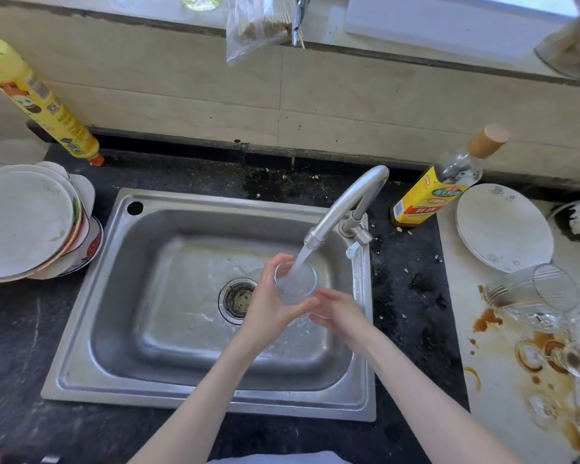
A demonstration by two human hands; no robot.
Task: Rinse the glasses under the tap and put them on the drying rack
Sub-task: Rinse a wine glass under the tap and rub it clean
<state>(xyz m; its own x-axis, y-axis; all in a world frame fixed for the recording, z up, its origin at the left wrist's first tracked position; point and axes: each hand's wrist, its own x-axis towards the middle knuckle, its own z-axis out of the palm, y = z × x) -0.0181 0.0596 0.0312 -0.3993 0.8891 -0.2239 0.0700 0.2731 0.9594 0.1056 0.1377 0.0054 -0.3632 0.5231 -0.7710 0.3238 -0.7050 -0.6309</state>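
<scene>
A clear glass (296, 279) stands upright under the running tap (345, 205), and water pours into its mouth over the steel sink (121, 296). My left hand (272, 303) grips the glass from the left, fingers curled round its far side and thumb along its near side. My right hand (340, 314) touches the lower right of the glass with fairly straight fingers. More glasses lie on the stained white board at the right: one on its side (533, 291) and others (570, 360) nearer the edge of view. No drying rack is in view.
Stacked plates (27, 222) sit left of the sink. A yellow bottle (41, 102) leans at the back left. A cooking-wine bottle (446, 182) and a white plate (503, 226) are at the back right. The open drain (238, 299) lies just left of my hands.
</scene>
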